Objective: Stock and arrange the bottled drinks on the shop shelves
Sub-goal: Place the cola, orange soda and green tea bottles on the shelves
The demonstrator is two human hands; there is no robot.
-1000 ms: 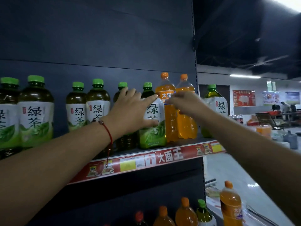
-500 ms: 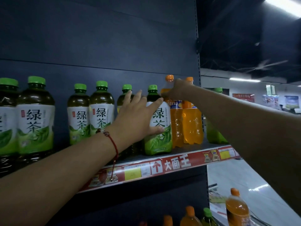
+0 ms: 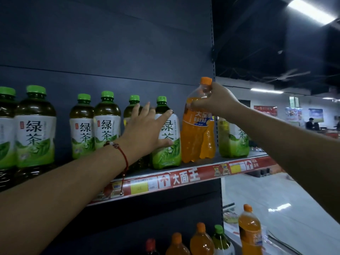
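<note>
- Green-capped tea bottles on the upper shelf (image 3: 184,178): seven counted. Two stand at the left end, the nearer at (image 3: 35,126); two more are in the middle, the nearer at (image 3: 107,118); one is half hidden behind the left wrist; one stands at the front under the left hand (image 3: 166,144); and one sits near the shelf's right end (image 3: 233,138), partly covered by the right forearm.
- Orange soda bottle (image 3: 197,126): one on this shelf, upright, just beside the front tea bottle and between it and the right-end one.
- Right hand (image 3: 214,100): fingers curled round the orange bottle's neck, just under the cap.
- Left hand (image 3: 147,129): fingers spread, palm and thumb pressed flat on the front tea bottle's label; a red cord bracelet (image 3: 122,153) hangs at the wrist.
- Red price strip runs along the shelf's front edge.
- Below, at least five bottle tops show: one red cap, two orange, one green, and another orange bottle (image 3: 250,230) standing further right.
- Far right, across a pale floor, posters hang on the wall; people there are too small to tell more.
</note>
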